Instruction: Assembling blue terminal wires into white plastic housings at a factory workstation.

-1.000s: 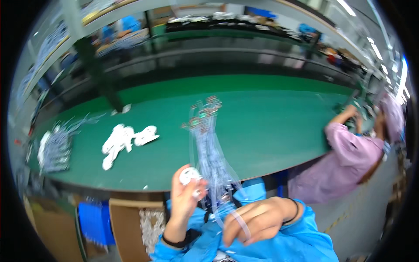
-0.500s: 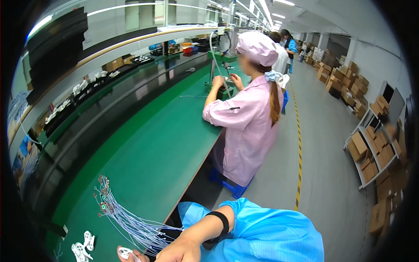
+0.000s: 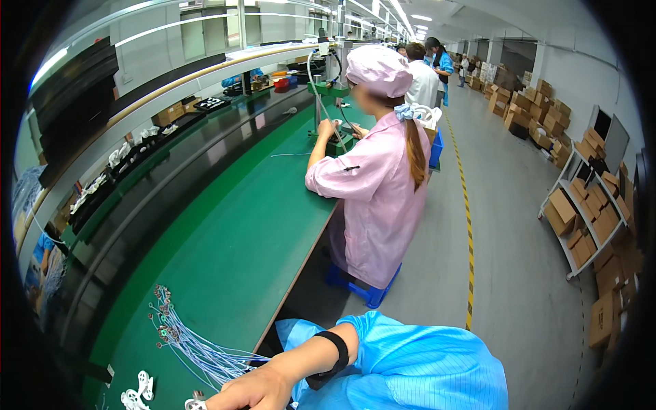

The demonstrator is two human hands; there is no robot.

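My right hand (image 3: 251, 391) is at the lower edge, its arm coming in from the right in a blue sleeve with a black wrist band. Its fingers are curled, and the lower edge cuts off their tips. Just left of them a white plastic part (image 3: 195, 404) shows only in part; what holds it is hidden. I cannot make out my left hand. Beside my right hand lies a bundle of thin pale-blue cables (image 3: 198, 348) with small brown and green ends fanned out on the green table (image 3: 232, 253). More white plastic parts (image 3: 140, 391) lie farther left.
A co-worker in a pink coat and cap (image 3: 376, 164) sits on a blue stool (image 3: 369, 294) at the table, hands at a green bench fixture (image 3: 335, 143). Black conveyor (image 3: 171, 171) runs along the left. A cart with cartons (image 3: 581, 212) and a striped floor line (image 3: 469, 239) are right.
My right hand has shifted left. The fingers around a white part at the lower edge have dropped out of sight. The view has turned slightly, and the bench scene sits a little left.
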